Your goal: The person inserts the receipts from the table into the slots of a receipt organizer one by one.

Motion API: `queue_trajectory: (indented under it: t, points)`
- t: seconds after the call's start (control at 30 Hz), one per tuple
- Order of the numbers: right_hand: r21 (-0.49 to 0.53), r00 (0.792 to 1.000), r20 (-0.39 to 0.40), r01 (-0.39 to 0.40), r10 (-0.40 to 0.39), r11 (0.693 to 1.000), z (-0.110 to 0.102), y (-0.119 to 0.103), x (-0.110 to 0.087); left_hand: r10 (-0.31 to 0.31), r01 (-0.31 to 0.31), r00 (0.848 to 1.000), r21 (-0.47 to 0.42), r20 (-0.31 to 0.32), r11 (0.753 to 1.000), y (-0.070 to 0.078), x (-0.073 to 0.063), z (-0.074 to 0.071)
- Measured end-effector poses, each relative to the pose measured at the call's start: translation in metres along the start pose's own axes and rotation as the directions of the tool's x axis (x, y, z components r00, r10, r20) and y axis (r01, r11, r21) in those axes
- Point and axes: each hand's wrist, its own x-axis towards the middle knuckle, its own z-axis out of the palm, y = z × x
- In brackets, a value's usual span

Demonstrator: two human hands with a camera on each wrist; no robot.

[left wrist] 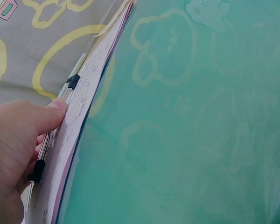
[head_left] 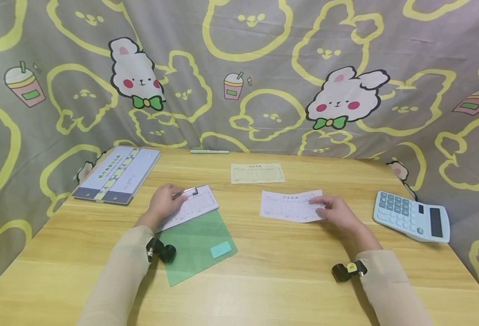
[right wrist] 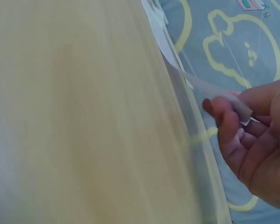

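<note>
Nearest, on the wooden table [head_left: 272,285]: green folder [head_left: 194,242], turquoise label [head_left: 220,249] towards its right corner, upper part meeting the printed sheets [head_left: 198,204]. Along their upper edge: left hand [head_left: 166,203], thumb and fingers pinching the metal clip [head_left: 189,192]. Best to grip squarely there, keeping the sheets aligned. Plain only in the left wrist view: fingers behind the edge, opposite the thumb, and the layering of the sheets. Further right: right hand [head_left: 337,213], thumb and fingers closed on the right end of the white slip [head_left: 286,206]. Advisable: a light pinch close to the edge, to avoid creasing. In the right wrist view, the slip nearly edge-on, its curve evident; in the head view instead, its printed grid. Also confined to the head view: calculator [head_left: 412,217] beyond the right hand, notebook [head_left: 117,174] at far left, cream slip [head_left: 257,174] beyond the white one. Farthest: pen [head_left: 209,151] near the table's back edge, before the patterned curtain [head_left: 219,122].
</note>
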Motion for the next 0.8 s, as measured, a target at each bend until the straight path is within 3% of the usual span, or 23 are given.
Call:
queue_trajectory:
  t: [0.1,0.17,0.33,0.47,0.6,0.8]
  points:
    - [0.084,1.000,-0.027,0.001,0.002,0.997,0.005,-0.005,-0.001,-0.006,0.006,1.000,-0.007,0.001,1.000,-0.001,0.001,0.000]
    - [0.084,0.998,-0.057,0.020,-0.015,0.996,0.008,-0.009,-0.001,-0.001,0.001,1.000,-0.009,0.002,1.000,-0.001,0.001,0.000]
    - [-0.093,0.988,-0.136,0.057,-0.069,0.994,0.011,-0.015,0.001,-0.004,0.004,1.000,-0.011,0.004,1.000,-0.002,0.001,0.000]
    - [-0.172,0.979,-0.199,0.013,-0.048,0.985,0.011,-0.019,0.002,-0.008,0.008,1.000,-0.014,0.002,1.000,-0.002,0.001,0.000]
    - [-0.141,0.971,-0.233,0.014,-0.047,0.990,0.013,-0.026,0.001,-0.005,0.005,1.000,-0.022,0.001,1.000,-0.002,0.001,0.000]
    - [-0.040,0.963,-0.220,0.148,-0.153,0.988,0.018,-0.052,0.002,-0.011,0.012,1.000,-0.023,0.004,1.000,-0.002,0.001,0.000]
